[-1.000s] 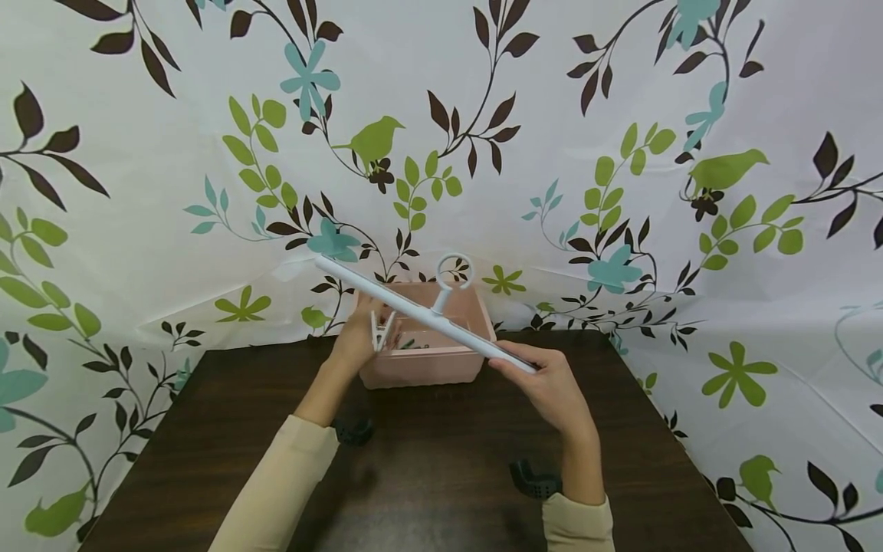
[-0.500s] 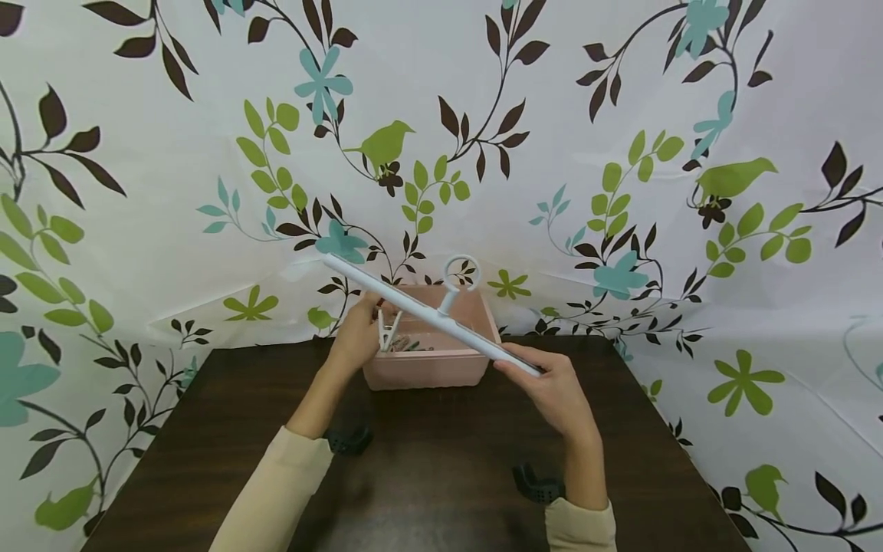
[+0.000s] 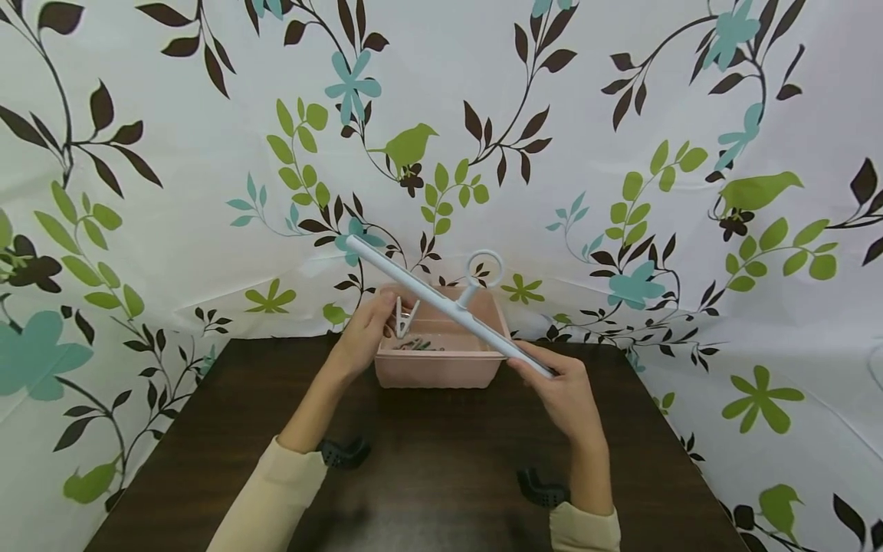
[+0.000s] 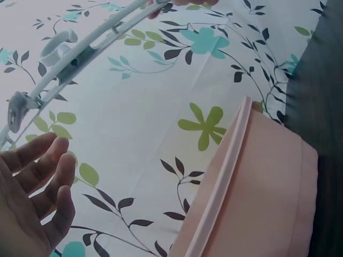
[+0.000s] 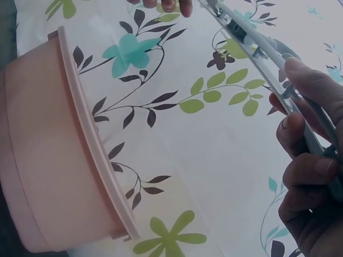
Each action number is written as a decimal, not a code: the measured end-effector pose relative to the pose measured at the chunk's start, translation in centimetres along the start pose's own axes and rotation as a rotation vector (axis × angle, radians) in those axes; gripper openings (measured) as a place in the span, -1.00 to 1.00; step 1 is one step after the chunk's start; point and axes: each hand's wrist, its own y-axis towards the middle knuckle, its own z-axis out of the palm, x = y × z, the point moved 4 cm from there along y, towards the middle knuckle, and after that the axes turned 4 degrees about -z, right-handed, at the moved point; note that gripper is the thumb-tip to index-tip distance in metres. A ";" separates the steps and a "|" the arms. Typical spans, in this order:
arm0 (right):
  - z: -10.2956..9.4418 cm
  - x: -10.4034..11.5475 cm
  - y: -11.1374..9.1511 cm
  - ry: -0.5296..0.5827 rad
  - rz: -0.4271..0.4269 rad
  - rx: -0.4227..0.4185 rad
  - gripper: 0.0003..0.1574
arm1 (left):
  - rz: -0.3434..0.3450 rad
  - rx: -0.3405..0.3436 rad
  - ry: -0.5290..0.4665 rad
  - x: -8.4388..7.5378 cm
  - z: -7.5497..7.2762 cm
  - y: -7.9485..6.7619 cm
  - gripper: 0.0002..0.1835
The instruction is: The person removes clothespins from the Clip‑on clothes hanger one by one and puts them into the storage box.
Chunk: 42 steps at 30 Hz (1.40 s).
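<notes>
A pale clip hanger (image 3: 441, 299) with a round ring at its top is held slantwise above a pink bin (image 3: 438, 374), its left end higher. My right hand (image 3: 562, 387) grips the hanger's lower right end, thumb on top. My left hand (image 3: 362, 333) is beside a V-shaped white clip (image 3: 403, 318) just under the bar. In the left wrist view its fingers (image 4: 51, 176) curl loosely below a clip (image 4: 20, 110) on the bar; the thumb is out of sight, so I cannot tell whether it pinches the clip.
Small thin pieces (image 3: 421, 345), too small to identify, lie inside the bin. The bin stands at the back of a dark wooden table (image 3: 441, 468), against a leaf-patterned white sheet (image 3: 538, 176). Black curved wrist pieces (image 3: 345, 452) sit at both wrists.
The head view has turned slightly left. The hanger's left end has tilted up a little, and my left hand has risen somewhat beside the clip. My right hand keeps its grip.
</notes>
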 end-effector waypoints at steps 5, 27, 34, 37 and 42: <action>-0.1 0.1 0.1 0.030 -0.019 0.007 -0.62 | 0.004 0.030 0.035 -0.4 0.2 -0.9 -0.55; 0.4 -0.3 -0.1 0.002 0.062 0.118 -0.60 | -0.017 0.124 -0.122 0.3 0.5 -2.8 -0.67; 0.7 -0.2 -0.3 -0.009 0.063 0.139 -0.60 | 0.010 0.102 -0.055 0.3 0.2 -3.4 -0.76; 1.0 0.0 -0.3 0.009 0.061 0.149 -0.60 | 0.022 0.075 0.008 0.2 0.0 -3.6 -0.80; 1.5 0.2 -0.3 0.018 0.058 0.161 -0.60 | 0.059 0.008 0.077 0.3 -0.3 -4.1 -0.85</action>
